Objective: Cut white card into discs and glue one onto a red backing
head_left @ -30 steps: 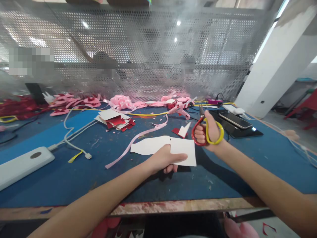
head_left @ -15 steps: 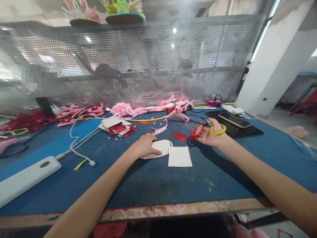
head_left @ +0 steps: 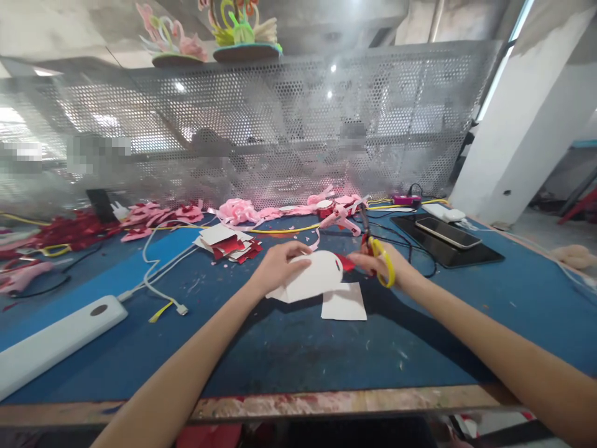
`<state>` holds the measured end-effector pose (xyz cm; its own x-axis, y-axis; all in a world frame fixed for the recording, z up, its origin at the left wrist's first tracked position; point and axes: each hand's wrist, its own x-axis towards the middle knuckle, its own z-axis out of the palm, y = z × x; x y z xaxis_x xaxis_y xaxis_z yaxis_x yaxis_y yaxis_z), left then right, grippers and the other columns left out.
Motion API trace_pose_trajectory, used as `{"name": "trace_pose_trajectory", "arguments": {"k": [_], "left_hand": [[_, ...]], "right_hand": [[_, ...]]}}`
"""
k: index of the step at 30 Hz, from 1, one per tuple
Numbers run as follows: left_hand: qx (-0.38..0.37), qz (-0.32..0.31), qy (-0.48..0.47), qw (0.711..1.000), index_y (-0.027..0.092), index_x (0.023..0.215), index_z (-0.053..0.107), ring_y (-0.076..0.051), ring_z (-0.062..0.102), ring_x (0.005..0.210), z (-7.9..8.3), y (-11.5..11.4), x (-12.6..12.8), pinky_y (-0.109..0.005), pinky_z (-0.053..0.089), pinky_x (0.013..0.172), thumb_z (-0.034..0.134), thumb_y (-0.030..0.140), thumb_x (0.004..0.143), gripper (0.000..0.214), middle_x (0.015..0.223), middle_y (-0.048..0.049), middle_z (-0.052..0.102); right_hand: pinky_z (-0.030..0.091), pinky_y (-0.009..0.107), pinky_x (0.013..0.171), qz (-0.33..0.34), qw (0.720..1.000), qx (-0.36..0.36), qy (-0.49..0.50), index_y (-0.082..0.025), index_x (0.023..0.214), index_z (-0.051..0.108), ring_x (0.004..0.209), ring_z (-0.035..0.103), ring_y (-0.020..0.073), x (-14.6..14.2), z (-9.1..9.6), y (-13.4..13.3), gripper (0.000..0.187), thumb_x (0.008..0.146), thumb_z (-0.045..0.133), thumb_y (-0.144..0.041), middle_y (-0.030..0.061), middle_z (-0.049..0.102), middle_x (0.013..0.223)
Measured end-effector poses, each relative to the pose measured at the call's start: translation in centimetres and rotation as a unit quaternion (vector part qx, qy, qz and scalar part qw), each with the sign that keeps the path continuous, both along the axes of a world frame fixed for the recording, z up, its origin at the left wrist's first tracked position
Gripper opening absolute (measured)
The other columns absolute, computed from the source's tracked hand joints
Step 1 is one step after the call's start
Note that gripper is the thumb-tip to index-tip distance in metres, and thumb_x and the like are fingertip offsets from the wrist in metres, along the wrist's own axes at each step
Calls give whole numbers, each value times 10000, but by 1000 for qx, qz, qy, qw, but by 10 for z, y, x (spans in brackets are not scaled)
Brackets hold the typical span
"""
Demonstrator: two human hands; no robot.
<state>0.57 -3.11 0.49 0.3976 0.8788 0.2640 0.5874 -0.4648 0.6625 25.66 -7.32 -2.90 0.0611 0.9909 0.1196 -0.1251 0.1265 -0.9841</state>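
My left hand (head_left: 281, 269) pinches a white paper piece (head_left: 317, 277) with a rounded end and a small dark slot near its right edge. It is raised slightly off the table. Scissors (head_left: 384, 264) with yellow and red handles hang in my right hand (head_left: 373, 258), blades pointing away from me. That hand's fingertips meet a small red piece (head_left: 345, 262) just beyond the white paper's right end; whether they grip it I cannot tell. A white square sheet (head_left: 344, 303) lies flat in front, partly under the rounded piece.
A stack of red and white pieces (head_left: 227, 241) lies left of centre. A pink glue gun (head_left: 340, 219) stands behind my hands. On the right, a phone (head_left: 448, 232) rests on a black tablet (head_left: 485, 254). Cables and a white power bank (head_left: 60, 339) occupy the left.
The rounded white paper has been lifted and shifted right. My right hand has moved left to the red piece, and the scissors have swung so their blades point away.
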Motion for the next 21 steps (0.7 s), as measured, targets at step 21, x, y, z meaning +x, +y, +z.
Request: {"name": "trace_pose_trajectory", "arguments": {"k": [21], "left_hand": [[-119, 7, -327, 937, 123, 953, 633, -143, 592, 588, 5, -17, 9, -230, 444, 531, 698, 355, 628, 405, 784, -42, 690]], "right_hand": [[326, 249, 489, 113, 987, 64, -97, -172, 707, 586, 493, 385, 103, 7, 0, -10, 379, 785, 551, -542, -16, 508, 587]]}}
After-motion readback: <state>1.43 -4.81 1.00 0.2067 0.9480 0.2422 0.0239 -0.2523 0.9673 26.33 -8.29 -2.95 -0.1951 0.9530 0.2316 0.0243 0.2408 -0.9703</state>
